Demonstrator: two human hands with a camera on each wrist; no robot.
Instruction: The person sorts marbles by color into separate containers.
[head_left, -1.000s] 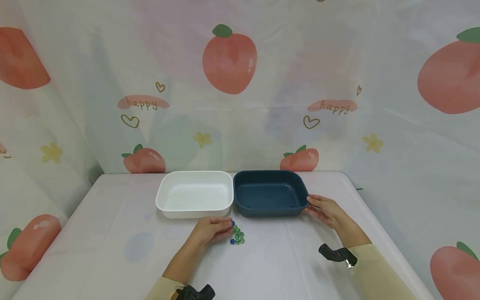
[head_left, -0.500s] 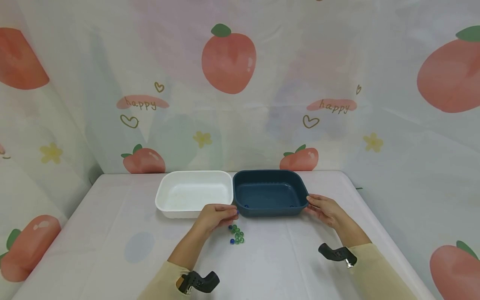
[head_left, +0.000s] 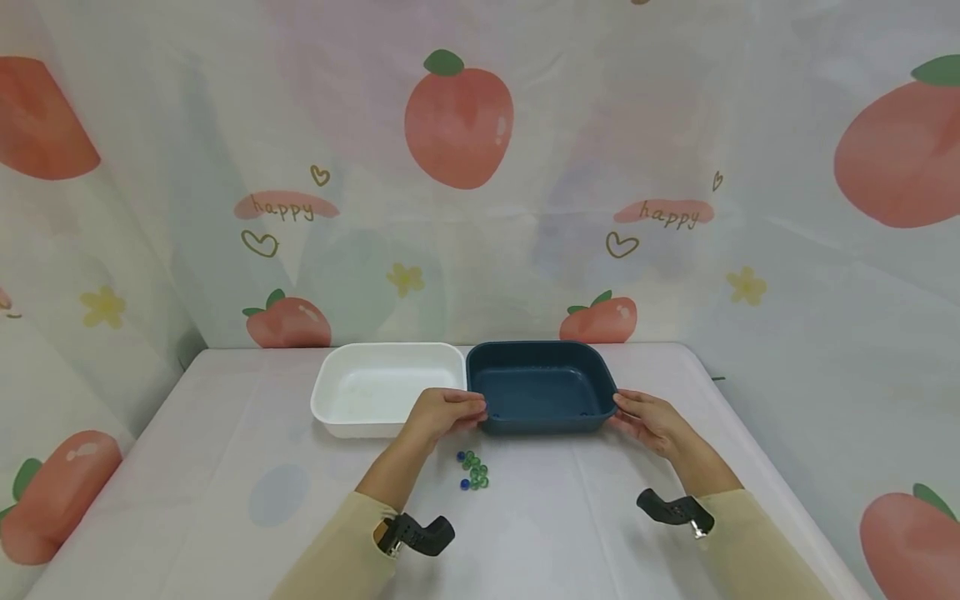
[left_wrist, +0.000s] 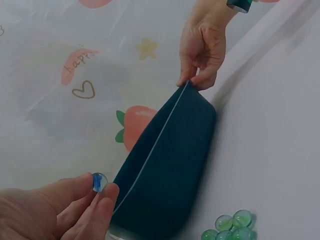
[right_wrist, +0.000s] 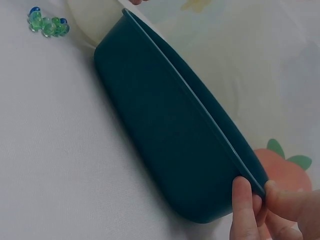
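Observation:
Between left thumb and fingers, my left hand [head_left: 444, 412] pinches a clear marble with a blue swirl [left_wrist: 99, 182]. That hand is at the near left corner of a dark blue plastic basin [head_left: 547, 424], with the marble close by the rim in the left wrist view. My right hand [head_left: 649, 422] grips the basin's right end, thumb and fingers on either side of the rim [right_wrist: 235, 155]. On the white cloth in front lies a small cluster of green and blue glass marbles [head_left: 474, 472]. Much of the basin's inside is hidden in both wrist views.
A white basin [head_left: 352, 428] stands directly left of the dark blue one. Both sit toward the back of the cloth-covered table [head_left: 555, 533], before a printed fabric backdrop [head_left: 525, 267].
My left hand has left the marble cluster with a marble and moved back and to the right, up to the dark blue basin. My right hand has stayed on the rim.

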